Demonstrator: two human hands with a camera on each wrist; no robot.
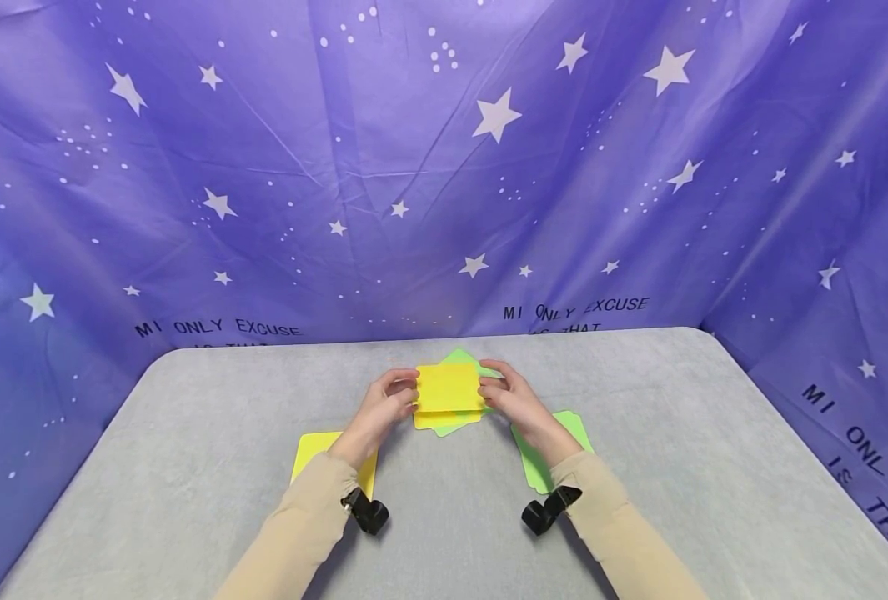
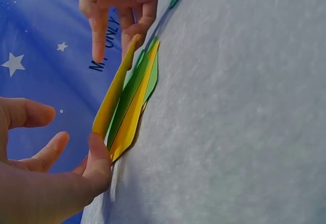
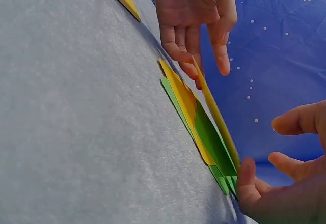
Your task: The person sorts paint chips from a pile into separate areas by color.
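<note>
A yellow card (image 1: 449, 387) is held just above a loose pile by both hands. My left hand (image 1: 378, 410) pinches its left edge, and my right hand (image 1: 522, 410) pinches the right edge. In the left wrist view the yellow card (image 2: 113, 99) tilts up from the pile, and the left thumb (image 2: 98, 165) presses near its lower end. Beneath it lie another yellow card (image 1: 434, 420) and green cards (image 1: 459, 356), crossed at different angles. From the right wrist view, a gap shows between the raised card (image 3: 216, 109) and a green card (image 3: 206, 132) below.
A yellow card stack (image 1: 314, 447) lies under the left forearm, partly hidden. Green cards (image 1: 574, 429) lie under the right wrist. The grey table (image 1: 444, 533) ends at a purple star-patterned cloth (image 1: 383, 167) behind it. Each wrist carries a small black camera (image 1: 368, 512).
</note>
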